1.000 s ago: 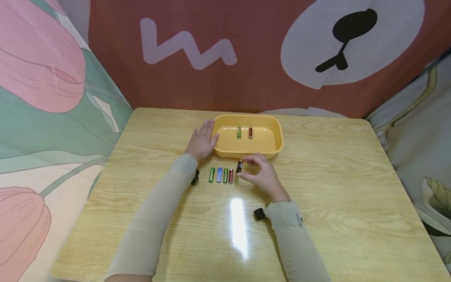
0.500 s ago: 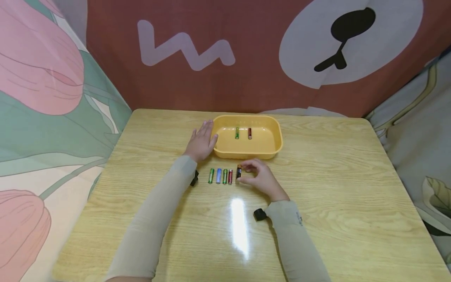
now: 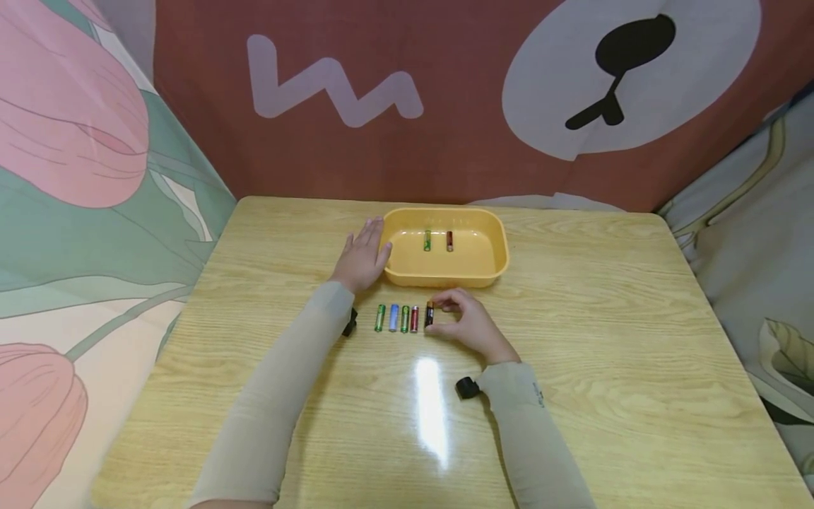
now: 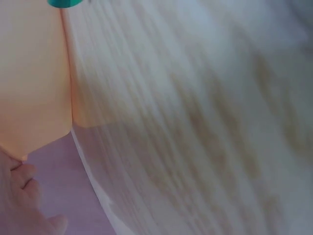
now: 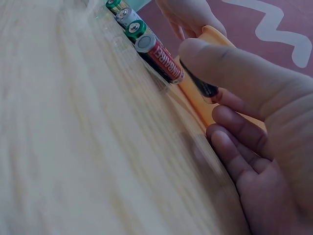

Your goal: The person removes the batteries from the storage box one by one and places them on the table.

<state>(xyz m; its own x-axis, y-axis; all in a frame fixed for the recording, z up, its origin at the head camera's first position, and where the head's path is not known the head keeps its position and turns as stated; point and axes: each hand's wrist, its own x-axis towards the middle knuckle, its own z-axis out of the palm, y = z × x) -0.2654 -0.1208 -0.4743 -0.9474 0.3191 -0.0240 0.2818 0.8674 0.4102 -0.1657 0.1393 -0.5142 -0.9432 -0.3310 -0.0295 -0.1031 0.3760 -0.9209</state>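
My right hand (image 3: 469,324) pinches a black battery (image 3: 429,314) with an orange end lengthwise between thumb and fingers. In the right wrist view the thumb covers part of this battery (image 5: 205,87). Just left of it lies a row: a red battery (image 3: 415,319), a green one (image 3: 405,319), a blue one (image 3: 393,318) and another green one (image 3: 379,318). My left hand (image 3: 361,260) lies with straight fingers against the left side of a yellow plastic basin (image 3: 445,278). A green battery (image 3: 427,240) and a red-brown battery (image 3: 449,241) are inside the basin.
The wooden table (image 3: 604,339) extends to both sides of the arms. Behind it hangs a red printed cloth (image 3: 458,155). A black wrist camera (image 3: 467,387) sits under the right cuff, close to the tabletop.
My right hand has brought the black battery toward me and slightly left, straightening it beside the row's red battery. The left hand stays at the basin.
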